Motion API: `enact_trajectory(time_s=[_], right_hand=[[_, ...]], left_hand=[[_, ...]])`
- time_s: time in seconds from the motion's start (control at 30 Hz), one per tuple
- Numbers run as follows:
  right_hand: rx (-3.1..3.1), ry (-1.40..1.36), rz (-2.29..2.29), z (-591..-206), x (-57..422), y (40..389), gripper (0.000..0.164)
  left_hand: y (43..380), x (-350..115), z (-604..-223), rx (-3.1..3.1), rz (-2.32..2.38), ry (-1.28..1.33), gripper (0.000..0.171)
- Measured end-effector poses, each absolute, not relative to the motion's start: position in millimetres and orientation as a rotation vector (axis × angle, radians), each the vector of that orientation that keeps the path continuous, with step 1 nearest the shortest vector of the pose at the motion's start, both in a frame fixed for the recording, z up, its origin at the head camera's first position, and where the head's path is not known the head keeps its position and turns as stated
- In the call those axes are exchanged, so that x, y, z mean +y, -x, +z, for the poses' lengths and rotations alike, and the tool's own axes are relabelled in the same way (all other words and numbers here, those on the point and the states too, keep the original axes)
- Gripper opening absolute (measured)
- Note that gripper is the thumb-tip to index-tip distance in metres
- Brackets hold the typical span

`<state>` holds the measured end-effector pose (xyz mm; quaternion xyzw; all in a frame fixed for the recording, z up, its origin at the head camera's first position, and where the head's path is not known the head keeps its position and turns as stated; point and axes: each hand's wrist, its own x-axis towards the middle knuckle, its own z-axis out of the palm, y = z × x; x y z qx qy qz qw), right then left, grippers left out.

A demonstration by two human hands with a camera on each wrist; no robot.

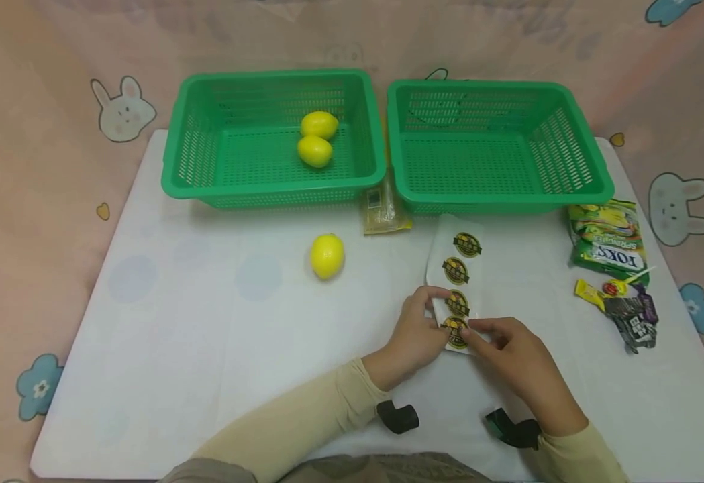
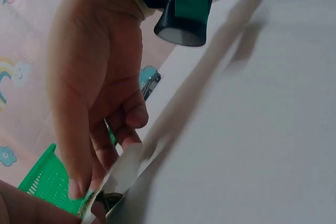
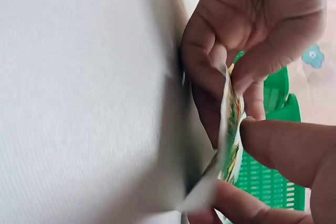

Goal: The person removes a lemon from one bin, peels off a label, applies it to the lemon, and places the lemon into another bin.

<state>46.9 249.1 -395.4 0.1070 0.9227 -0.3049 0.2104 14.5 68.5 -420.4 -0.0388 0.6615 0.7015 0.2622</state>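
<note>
Upper-left fruit: here's one green pierced-plastic basket (image 1: 249,154), cradling two smooth oval yellow lemons (image 1: 315,151)!
Centre fruit: one more rounded yellow lemon (image 1: 327,256), all alone.
Left hand (image 1: 415,335): fingertips pinching a thin white paper strip (image 1: 457,285), just right of centre!
Round black-and-gold stickers (image 1: 456,270): four of them, lined up along that strip.
Upper-right lattice: a second green pierced-plastic basket (image 1: 466,161).
Right hand (image 1: 523,359): thumb and finger grasping the strip's lower end.
Right edge: one crinkly green-and-yellow plastic bag (image 1: 608,238).
</note>
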Motion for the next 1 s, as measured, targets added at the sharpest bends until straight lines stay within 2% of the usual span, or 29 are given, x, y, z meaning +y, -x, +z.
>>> enact_trajectory(time_s=[0.33, 0.8, 1.0], right_hand=[[2.572, -0.345, -0.865, -394.2, 241.6, -46.6, 0.055], [2.569, -0.345, -0.877, -383.8, 242.5, -47.0, 0.052], [2.567, -0.347, -0.922, -379.0, 243.9, -47.1, 0.049]], left_hand=[[-15.8, 65.8, -420.7, 1.816, 1.869, 0.051, 0.064], [-11.4, 47.2, -422.8, 2.102, 1.619, -0.237, 0.045], [-8.5, 17.3, -401.5, 2.603, 1.205, -0.588, 0.05]])
